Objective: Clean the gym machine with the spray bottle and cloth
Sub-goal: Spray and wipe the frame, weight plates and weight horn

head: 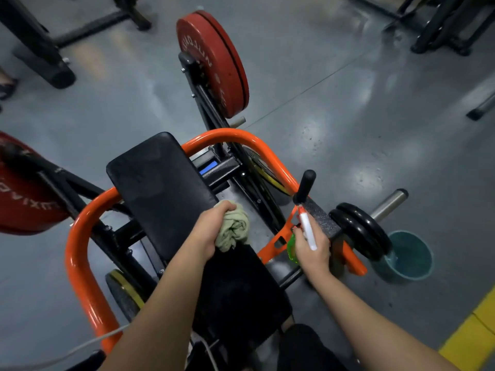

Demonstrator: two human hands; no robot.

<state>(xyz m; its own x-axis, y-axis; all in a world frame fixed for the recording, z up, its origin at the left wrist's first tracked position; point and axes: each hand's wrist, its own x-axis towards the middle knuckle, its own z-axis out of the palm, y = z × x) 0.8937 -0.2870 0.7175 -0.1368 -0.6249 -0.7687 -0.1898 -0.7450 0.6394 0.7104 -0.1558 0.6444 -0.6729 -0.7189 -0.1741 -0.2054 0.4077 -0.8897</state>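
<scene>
Forearms: two bare arms reach in from the bottom edge, one on each side of the black seat pad [241,285].
Left hand [210,231]: fingers clenched round a bunched pale green cloth [233,228], pressing it against the lower right edge of the black back pad [160,188], where that meets the seat pad.
Right hand [312,251]: fingers wrapped round the spray bottle [308,232], held just right of the pads. Its white and orange head points away, toward a black grip handle [305,187].
Gym machine: an orange tube frame [80,263] curves round the pads on the left and far sides.
Weight plates: one red plate [214,62] stands on edge beyond the back pad. Another red plate [24,188] sits at the left edge. Two black plates [359,231] sit on a chrome peg [389,202] to the right.
Bucket [412,255]: teal, on the floor just beside the black plates.
Floor [348,116]: grey and glossy, with open room to the right and beyond the machine. A yellow strip [476,333] marks the bottom right corner.
Other frames [40,49]: dark equipment bases stand in both top corners, well apart from the machine.
</scene>
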